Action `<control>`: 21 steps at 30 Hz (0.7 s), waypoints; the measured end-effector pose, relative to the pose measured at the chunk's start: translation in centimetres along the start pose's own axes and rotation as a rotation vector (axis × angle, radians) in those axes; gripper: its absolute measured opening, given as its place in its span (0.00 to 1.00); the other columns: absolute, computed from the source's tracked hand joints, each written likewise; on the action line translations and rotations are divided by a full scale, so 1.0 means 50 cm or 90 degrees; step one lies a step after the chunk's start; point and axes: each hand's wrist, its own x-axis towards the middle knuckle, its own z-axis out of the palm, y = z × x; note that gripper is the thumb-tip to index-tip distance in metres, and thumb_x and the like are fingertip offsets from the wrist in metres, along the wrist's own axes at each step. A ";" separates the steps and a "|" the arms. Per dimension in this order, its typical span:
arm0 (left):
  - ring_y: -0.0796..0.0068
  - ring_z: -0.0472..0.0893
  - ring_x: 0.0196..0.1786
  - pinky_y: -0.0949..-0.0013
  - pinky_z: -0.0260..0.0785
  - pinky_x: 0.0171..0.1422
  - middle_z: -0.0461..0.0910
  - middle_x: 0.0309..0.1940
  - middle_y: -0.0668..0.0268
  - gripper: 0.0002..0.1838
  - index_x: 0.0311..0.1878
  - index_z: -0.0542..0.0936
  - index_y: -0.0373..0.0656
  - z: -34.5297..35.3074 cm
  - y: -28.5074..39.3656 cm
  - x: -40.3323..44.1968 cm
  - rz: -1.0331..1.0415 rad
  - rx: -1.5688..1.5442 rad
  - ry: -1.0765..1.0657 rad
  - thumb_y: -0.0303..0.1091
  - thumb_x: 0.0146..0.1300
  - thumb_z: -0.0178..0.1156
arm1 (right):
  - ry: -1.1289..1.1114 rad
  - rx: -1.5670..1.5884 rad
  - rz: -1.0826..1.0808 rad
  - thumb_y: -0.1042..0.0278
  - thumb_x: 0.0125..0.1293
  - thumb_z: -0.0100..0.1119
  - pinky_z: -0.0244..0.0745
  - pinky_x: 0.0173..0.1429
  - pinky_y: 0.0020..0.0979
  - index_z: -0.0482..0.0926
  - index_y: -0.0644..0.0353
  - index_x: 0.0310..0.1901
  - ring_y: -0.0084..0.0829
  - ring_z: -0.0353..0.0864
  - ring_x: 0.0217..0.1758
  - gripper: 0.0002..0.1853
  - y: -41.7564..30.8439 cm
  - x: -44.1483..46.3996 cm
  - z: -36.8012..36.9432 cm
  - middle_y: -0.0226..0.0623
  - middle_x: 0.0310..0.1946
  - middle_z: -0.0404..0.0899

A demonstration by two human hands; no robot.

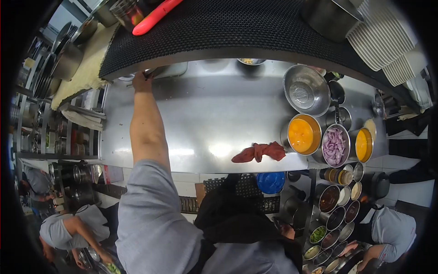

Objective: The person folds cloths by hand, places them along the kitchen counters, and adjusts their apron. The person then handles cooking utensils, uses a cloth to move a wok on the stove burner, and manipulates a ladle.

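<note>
Left hand [143, 81] at far left of steel table [219, 118], just beside pale board [177, 69], fingers partly hidden by black shelf [219, 27]; cannot tell grip. Right hand [287, 231] low at near right, beside body; grip unclear too. Red cloth [260, 152] by near edge. Sliced purple onion [335, 146] at right. Red mark [413, 229] on co-worker's shirt [392, 230], too small to read.

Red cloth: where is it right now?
In the head view, the red cloth lies slightly right of centre on the steel counter, near the wearer's edge, left of a container with orange contents.
</note>
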 end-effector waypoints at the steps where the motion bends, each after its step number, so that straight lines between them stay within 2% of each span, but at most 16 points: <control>1: 0.54 0.73 0.60 0.49 0.80 0.54 0.68 0.56 0.52 0.19 0.51 0.74 0.32 0.009 0.007 -0.027 -0.008 -0.002 0.001 0.35 0.62 0.63 | 0.019 0.004 -0.019 0.60 0.64 0.60 0.76 0.49 0.47 0.83 0.62 0.42 0.55 0.82 0.47 0.14 0.010 -0.010 0.000 0.55 0.37 0.83; 4: 0.54 0.72 0.60 0.50 0.79 0.56 0.68 0.57 0.55 0.23 0.57 0.71 0.33 0.014 0.004 -0.051 0.026 0.017 -0.032 0.37 0.65 0.61 | 0.059 0.061 0.015 0.61 0.63 0.61 0.77 0.50 0.47 0.84 0.62 0.42 0.53 0.83 0.47 0.13 -0.012 -0.015 -0.003 0.53 0.37 0.84; 5: 0.54 0.72 0.59 0.50 0.79 0.55 0.68 0.57 0.56 0.22 0.58 0.70 0.35 0.016 -0.001 -0.072 0.049 -0.023 -0.034 0.37 0.66 0.60 | 0.063 0.016 -0.007 0.62 0.62 0.63 0.77 0.50 0.45 0.84 0.62 0.42 0.50 0.85 0.46 0.13 -0.007 -0.003 0.008 0.51 0.37 0.85; 6: 0.53 0.73 0.58 0.51 0.79 0.54 0.68 0.57 0.57 0.22 0.60 0.69 0.36 0.015 -0.008 -0.098 0.071 -0.062 -0.035 0.37 0.67 0.58 | 0.069 0.055 0.004 0.61 0.62 0.63 0.77 0.50 0.45 0.84 0.62 0.42 0.50 0.85 0.45 0.13 0.002 -0.005 0.020 0.52 0.36 0.85; 7: 0.59 0.72 0.58 0.54 0.78 0.51 0.69 0.57 0.57 0.22 0.59 0.70 0.38 0.024 -0.018 -0.136 0.014 -0.052 -0.019 0.40 0.68 0.57 | 0.079 0.094 0.015 0.60 0.62 0.63 0.78 0.50 0.44 0.84 0.63 0.41 0.49 0.85 0.45 0.14 -0.023 0.003 0.013 0.52 0.36 0.85; 9: 0.63 0.76 0.52 0.57 0.77 0.47 0.73 0.51 0.58 0.18 0.56 0.73 0.40 -0.004 -0.111 -0.221 -0.030 -0.024 -0.163 0.41 0.69 0.54 | 0.085 0.068 -0.001 0.61 0.62 0.64 0.77 0.49 0.45 0.84 0.64 0.40 0.49 0.85 0.43 0.14 -0.061 0.011 0.002 0.50 0.35 0.85; 10: 0.65 0.79 0.49 0.57 0.75 0.50 0.78 0.46 0.60 0.20 0.57 0.73 0.43 -0.004 -0.164 -0.287 -0.019 0.323 -0.285 0.45 0.68 0.56 | 0.068 0.096 0.013 0.61 0.62 0.64 0.77 0.49 0.45 0.84 0.64 0.39 0.49 0.85 0.42 0.13 -0.087 0.011 -0.012 0.50 0.35 0.85; 11: 0.69 0.80 0.46 0.59 0.74 0.46 0.80 0.41 0.64 0.17 0.52 0.77 0.45 -0.019 -0.203 -0.373 0.018 0.535 -0.522 0.46 0.69 0.55 | 0.099 0.078 -0.020 0.61 0.62 0.64 0.77 0.48 0.45 0.84 0.64 0.38 0.50 0.85 0.42 0.13 -0.077 0.027 0.002 0.50 0.34 0.85; 12: 0.65 0.80 0.45 0.58 0.74 0.49 0.81 0.43 0.62 0.19 0.48 0.79 0.41 -0.002 -0.259 -0.505 -0.024 0.586 -0.568 0.48 0.69 0.54 | 0.102 0.083 -0.013 0.61 0.62 0.64 0.77 0.48 0.45 0.84 0.64 0.38 0.50 0.85 0.42 0.13 -0.091 0.034 -0.002 0.50 0.34 0.85; 14: 0.53 0.78 0.53 0.57 0.70 0.61 0.81 0.47 0.53 0.24 0.52 0.78 0.38 -0.021 -0.354 -0.705 0.177 0.937 -0.884 0.51 0.67 0.55 | 0.079 0.110 -0.001 0.62 0.62 0.64 0.77 0.49 0.46 0.84 0.63 0.38 0.50 0.84 0.43 0.12 -0.116 0.036 -0.011 0.51 0.34 0.84; 15: 0.54 0.77 0.56 0.56 0.69 0.62 0.80 0.48 0.52 0.22 0.53 0.79 0.42 -0.011 -0.337 -0.829 0.072 0.890 -0.842 0.48 0.63 0.60 | 0.087 0.100 -0.014 0.62 0.62 0.64 0.77 0.49 0.47 0.84 0.62 0.39 0.51 0.84 0.43 0.12 -0.106 0.051 0.003 0.51 0.34 0.84; 16: 0.53 0.80 0.50 0.55 0.72 0.57 0.82 0.44 0.52 0.20 0.50 0.80 0.41 -0.009 -0.343 -0.896 0.207 0.880 -0.914 0.43 0.59 0.64 | 0.092 0.104 -0.013 0.62 0.62 0.64 0.77 0.49 0.47 0.84 0.62 0.39 0.51 0.84 0.43 0.12 -0.107 0.050 0.001 0.51 0.34 0.84; 18: 0.48 0.81 0.41 0.57 0.75 0.51 0.82 0.37 0.54 0.17 0.47 0.80 0.40 -0.027 -0.391 -0.958 0.249 0.859 -0.818 0.39 0.57 0.66 | 0.071 0.137 -0.013 0.61 0.62 0.65 0.77 0.48 0.46 0.84 0.61 0.40 0.53 0.83 0.44 0.12 -0.138 0.042 -0.014 0.51 0.34 0.84; 19: 0.55 0.83 0.38 0.62 0.76 0.48 0.83 0.34 0.58 0.11 0.42 0.79 0.39 -0.018 -0.372 -0.980 0.259 0.805 -0.823 0.35 0.61 0.64 | 0.109 0.119 -0.057 0.61 0.62 0.65 0.76 0.48 0.46 0.84 0.62 0.41 0.54 0.82 0.44 0.13 -0.134 0.038 -0.011 0.51 0.35 0.84; 20: 0.55 0.83 0.38 0.62 0.76 0.48 0.83 0.34 0.58 0.11 0.42 0.79 0.39 -0.004 -0.349 -0.997 0.267 0.800 -0.832 0.35 0.61 0.64 | 0.118 0.125 -0.054 0.61 0.62 0.65 0.76 0.48 0.46 0.84 0.62 0.41 0.54 0.82 0.44 0.13 -0.130 0.039 -0.013 0.51 0.35 0.84; 21: 0.59 0.83 0.41 0.64 0.76 0.49 0.83 0.36 0.57 0.10 0.43 0.79 0.39 0.007 -0.310 -1.015 0.131 0.722 -0.835 0.33 0.62 0.64 | 0.137 0.149 -0.073 0.61 0.62 0.65 0.77 0.48 0.46 0.84 0.62 0.41 0.53 0.83 0.44 0.13 -0.130 0.033 -0.019 0.51 0.36 0.84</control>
